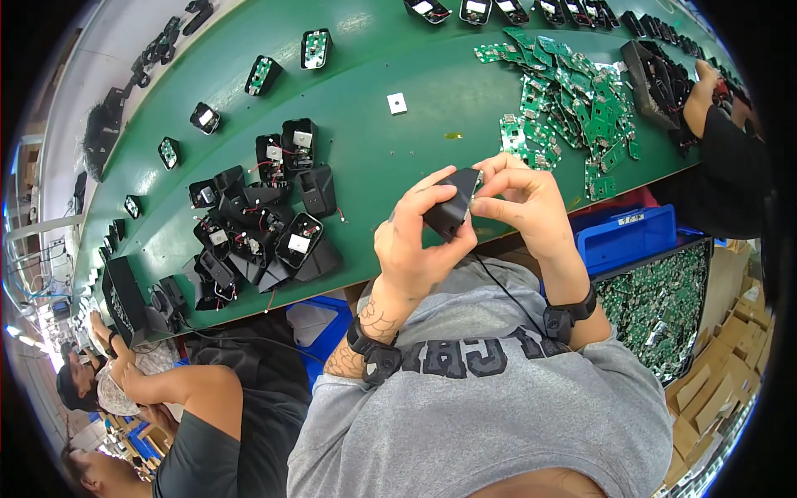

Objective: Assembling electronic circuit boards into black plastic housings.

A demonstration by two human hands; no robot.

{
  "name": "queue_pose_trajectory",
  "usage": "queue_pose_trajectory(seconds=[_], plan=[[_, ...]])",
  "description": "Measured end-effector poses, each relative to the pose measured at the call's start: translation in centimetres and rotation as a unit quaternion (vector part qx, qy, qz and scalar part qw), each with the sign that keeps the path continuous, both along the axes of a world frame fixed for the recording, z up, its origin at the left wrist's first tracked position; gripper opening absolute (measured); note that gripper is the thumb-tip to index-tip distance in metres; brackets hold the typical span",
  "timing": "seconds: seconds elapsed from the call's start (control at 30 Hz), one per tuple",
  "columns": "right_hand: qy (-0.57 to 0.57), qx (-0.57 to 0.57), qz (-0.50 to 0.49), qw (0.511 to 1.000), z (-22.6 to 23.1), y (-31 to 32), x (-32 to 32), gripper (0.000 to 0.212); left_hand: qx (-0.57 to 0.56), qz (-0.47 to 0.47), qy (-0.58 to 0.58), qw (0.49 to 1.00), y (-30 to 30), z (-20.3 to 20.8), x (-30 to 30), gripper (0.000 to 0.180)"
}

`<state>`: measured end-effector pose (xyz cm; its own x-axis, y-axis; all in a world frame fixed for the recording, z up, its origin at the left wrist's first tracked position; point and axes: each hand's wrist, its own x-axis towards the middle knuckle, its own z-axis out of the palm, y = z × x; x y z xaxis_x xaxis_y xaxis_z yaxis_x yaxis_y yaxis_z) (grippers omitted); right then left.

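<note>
A black plastic housing is held up in front of my chest, over the near edge of the green table. My left hand is closed round it, thumb below and fingers along its upper side. At its right, open side, my right hand pinches the rim with thumb and forefinger. A thin sliver of green and silver shows at that rim, like a circuit board's edge; the inside is turned from view. Closest on the table are a heap of green circuit boards and a small white square piece.
Black housings with wires are piled left on the green table. Others stand in a row along the far side. A blue bin and a tray of circuit boards sit at right. Co-workers sit left; another person's arm reaches in right.
</note>
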<state>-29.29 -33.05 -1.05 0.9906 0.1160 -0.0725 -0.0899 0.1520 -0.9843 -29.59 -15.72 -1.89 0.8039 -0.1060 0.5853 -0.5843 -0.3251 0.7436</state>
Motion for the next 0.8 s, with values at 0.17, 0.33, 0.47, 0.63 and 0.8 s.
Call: queue_pose_trajectory(seconds=[0.17,0.33,0.47,0.63,0.8], plan=[[0.042,0.082,-0.008,0.996,-0.4,0.2,0.4,0.024,-0.065,-0.017,0.099,0.993,0.0,-0.4,-0.2,0.044],[0.077,0.087,0.021,0.993,-1.5,0.0,1.0,0.033,-0.061,-0.012,0.09,0.994,-0.1,-0.6,-0.3,0.042],[0.075,0.073,0.048,0.993,-2.2,0.4,0.9,0.036,-0.133,-0.02,0.153,0.979,0.1,-0.7,-0.3,0.041],[-0.344,-0.248,0.066,0.903,0.5,-2.6,1.4,0.049,-0.304,-0.148,0.485,0.807,2.4,1.7,1.3,0.042],[-0.39,-0.306,0.226,0.838,2.8,-2.8,2.9,0.047,-0.213,-0.212,0.515,0.803,3.4,1.7,2.1,0.044]])
